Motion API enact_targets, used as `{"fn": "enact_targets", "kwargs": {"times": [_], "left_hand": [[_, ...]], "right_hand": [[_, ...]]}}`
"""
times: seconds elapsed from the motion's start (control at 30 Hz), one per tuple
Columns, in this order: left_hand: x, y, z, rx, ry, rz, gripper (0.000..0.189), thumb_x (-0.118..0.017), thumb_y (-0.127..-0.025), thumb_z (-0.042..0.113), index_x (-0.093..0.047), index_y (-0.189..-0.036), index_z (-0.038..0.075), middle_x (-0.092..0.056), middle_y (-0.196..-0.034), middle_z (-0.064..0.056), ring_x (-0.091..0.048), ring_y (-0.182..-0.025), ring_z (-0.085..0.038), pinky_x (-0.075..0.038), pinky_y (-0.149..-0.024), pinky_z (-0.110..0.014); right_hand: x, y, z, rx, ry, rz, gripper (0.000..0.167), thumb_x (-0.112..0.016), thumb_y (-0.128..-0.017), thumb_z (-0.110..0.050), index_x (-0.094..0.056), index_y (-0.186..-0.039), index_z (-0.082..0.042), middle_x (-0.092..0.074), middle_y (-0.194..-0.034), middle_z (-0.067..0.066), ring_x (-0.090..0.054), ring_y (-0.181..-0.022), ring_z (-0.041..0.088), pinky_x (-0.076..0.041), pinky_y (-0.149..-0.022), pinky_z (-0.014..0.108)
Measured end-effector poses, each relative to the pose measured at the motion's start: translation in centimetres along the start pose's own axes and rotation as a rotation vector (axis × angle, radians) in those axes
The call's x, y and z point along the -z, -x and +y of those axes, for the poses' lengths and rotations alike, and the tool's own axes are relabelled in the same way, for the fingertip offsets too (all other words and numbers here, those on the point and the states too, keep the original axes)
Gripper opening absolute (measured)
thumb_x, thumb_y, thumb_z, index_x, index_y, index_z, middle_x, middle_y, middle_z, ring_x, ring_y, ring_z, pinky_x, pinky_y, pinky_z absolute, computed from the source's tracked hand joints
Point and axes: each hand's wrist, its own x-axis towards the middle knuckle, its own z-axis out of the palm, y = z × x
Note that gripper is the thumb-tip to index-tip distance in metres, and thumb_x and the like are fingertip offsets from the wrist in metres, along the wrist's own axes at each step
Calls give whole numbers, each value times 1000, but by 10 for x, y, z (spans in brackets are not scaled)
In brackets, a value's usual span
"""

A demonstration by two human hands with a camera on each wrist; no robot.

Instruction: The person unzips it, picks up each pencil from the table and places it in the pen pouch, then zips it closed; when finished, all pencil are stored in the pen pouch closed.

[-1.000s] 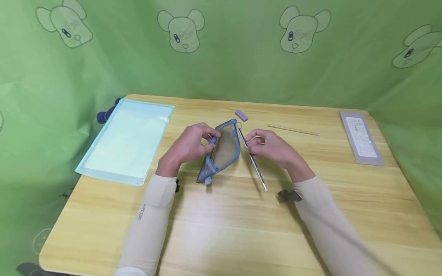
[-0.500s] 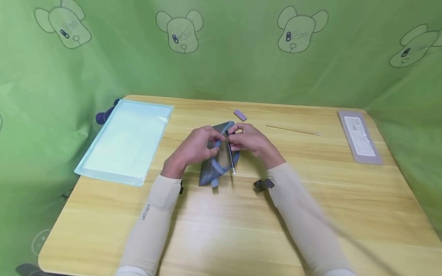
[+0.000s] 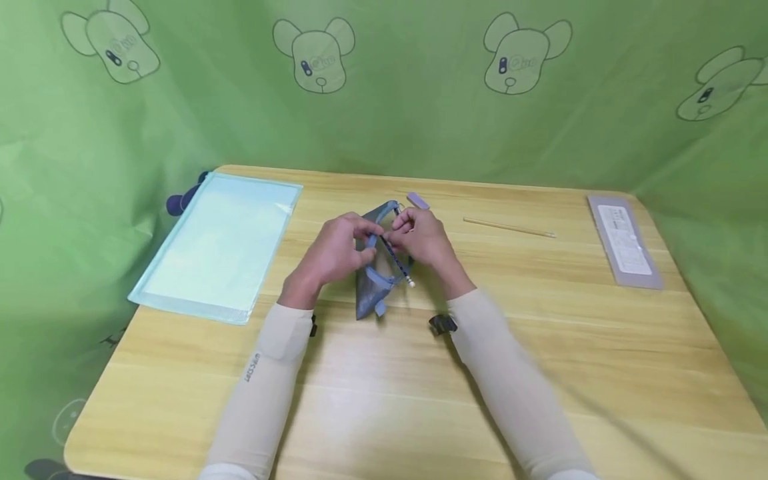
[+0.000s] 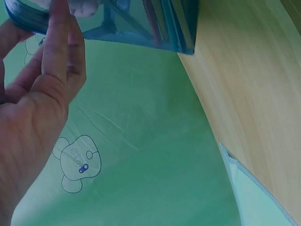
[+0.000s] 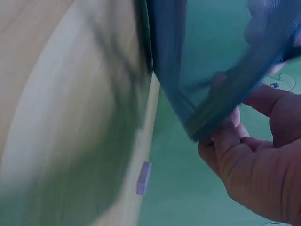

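My left hand (image 3: 341, 248) pinches the rim of a blue mesh pencil case (image 3: 370, 293), which it holds upright with its zip undone. Through the mesh in the left wrist view, several long thin things (image 4: 170, 23) show inside. A dark patterned pencil (image 3: 396, 260) with a white eraser end slants across the case's mouth, eraser end toward me. My right hand (image 3: 425, 240) has its fingertips at its upper end, close to the left fingertips, and appears to pinch it. In the right wrist view, the case's blurred edge (image 5: 235, 89) partly covers the right fingers.
Behind the case lies a purple eraser (image 3: 418, 200). A plain wooden pencil (image 3: 509, 227) rests farther right. At the right edge is a grey-purple packet (image 3: 625, 240) with a white label; a light-blue zip folder (image 3: 219, 247) lies left. Green printed cloth (image 3: 408, 133) hangs around the wooden table (image 3: 372, 413).
My right hand has carried the patterned pencil left, from beside the case to its mouth, and the pencil's angle has shifted. The left hand keeps its grip while the case turns slightly.
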Motion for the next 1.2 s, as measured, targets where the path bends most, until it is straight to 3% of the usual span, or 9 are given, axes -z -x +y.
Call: {"fn": "enact_targets", "kwargs": {"times": [0.17, 0.33, 0.47, 0.63, 0.77, 0.9, 1.07, 1.2], "left_hand": [[2, -1, 0, 41, 53, 64, 37, -77, -93, 2, -76, -130, 4, -70, -126, -11, -72, -113, -28, -62, -97, -40], [3, -2, 1, 47, 61, 73, 38, -77, -92, 1, -76, -130, 6, -70, -130, -11, -73, -114, -28, -60, -97, -41], [3, -3, 2, 49, 63, 60, 38, -77, -92, 1, -76, -130, 6, -70, -131, -10, -73, -114, -28, -60, -94, -40], [1, -1, 1, 49, 58, 29, 38, -77, -93, 2, -76, -131, 5, -69, -132, -10, -72, -115, -28, -61, -87, -36], [0, -1, 0, 29, 62, 6, 38, -77, -94, 2, -75, -131, 4, -69, -131, -11, -72, -115, -28, -62, -85, -35], [-1, 0, -1, 18, 59, 12, 38, -77, -93, 2, -75, -131, 4, -70, -130, -11, -73, -115, -28, -63, -89, -37], [-1, 0, -1, 13, 61, 13, 39, -78, -93, 2, -75, -132, 4, -70, -130, -11, -73, -115, -28, -62, -95, -40], [-1, 0, -2, 14, 61, 20, 39, -77, -94, 3, -75, -132, 4, -70, -130, -11, -73, -115, -28, -62, -94, -40]], "right_hand": [[8, 18, -6, 29, 215, -28, 16, -77, -100, -20, -66, -103, -9, -67, -93, 5, -61, -82, 18, -53, -72, 29], [20, 34, -18, -1, 352, -158, 17, -77, -100, -20, -64, -102, -10, -69, -89, 5, -64, -77, 19, -52, -68, 30], [24, 38, -24, -31, 399, -265, 17, -76, -100, -21, -64, -106, -10, -69, -78, 5, -68, -72, 22, -50, -64, 29], [22, 36, -23, -52, 285, -281, 16, -74, -102, -19, -64, -109, -8, -66, -69, 3, -65, -60, 17, -55, -63, 31], [20, 32, -20, -53, 171, -260, 17, -75, -101, -16, -65, -111, -6, -71, -74, 5, -68, -60, 13, -63, -72, 39], [19, 31, -20, -30, 93, -254, 19, -75, -100, -12, -66, -114, -3, -78, -89, 12, -75, -71, 16, -66, -79, 39], [23, 32, -21, -10, -101, -260, 26, -72, -99, 1, -63, -123, 6, -75, -109, 22, -79, -94, 32, -66, -91, 45], [27, 32, -20, 62, -69, -279, 26, -72, -99, 1, -65, -124, 6, -73, -113, 21, -76, -97, 31, -66, -93, 49]]}}
